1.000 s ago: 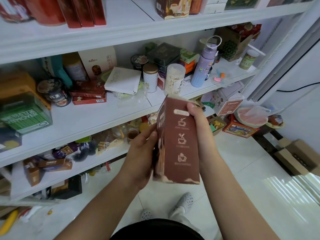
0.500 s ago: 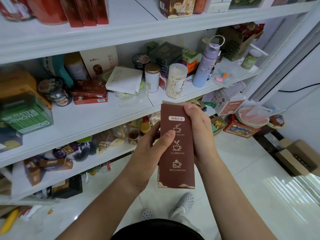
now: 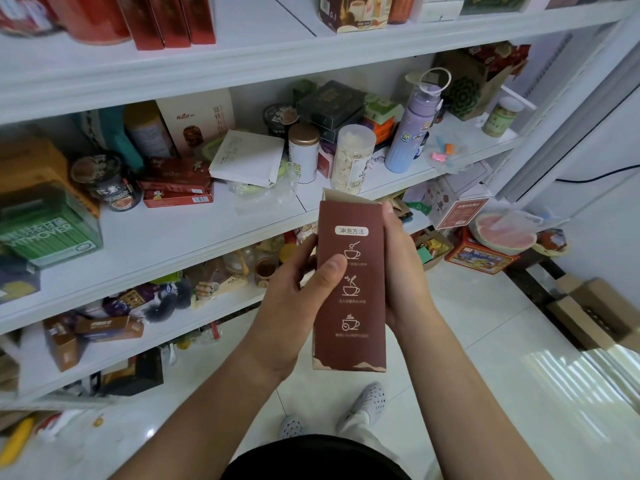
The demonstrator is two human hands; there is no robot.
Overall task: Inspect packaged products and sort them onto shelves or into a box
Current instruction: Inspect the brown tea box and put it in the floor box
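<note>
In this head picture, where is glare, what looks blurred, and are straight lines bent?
Head view: striped glare on the floor tiles at lower right; the green box at far left is soft; the brown carton, held by the left hand and right hand, is sharp with readable print; the shelf edge bows slightly, a wide-angle effect.

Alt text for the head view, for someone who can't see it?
Left hand and right hand hold a brown carton upright, cup-icon panel facing the camera, top flap open. Behind: cluttered white shelves; cardboard box on the floor, right.
</note>
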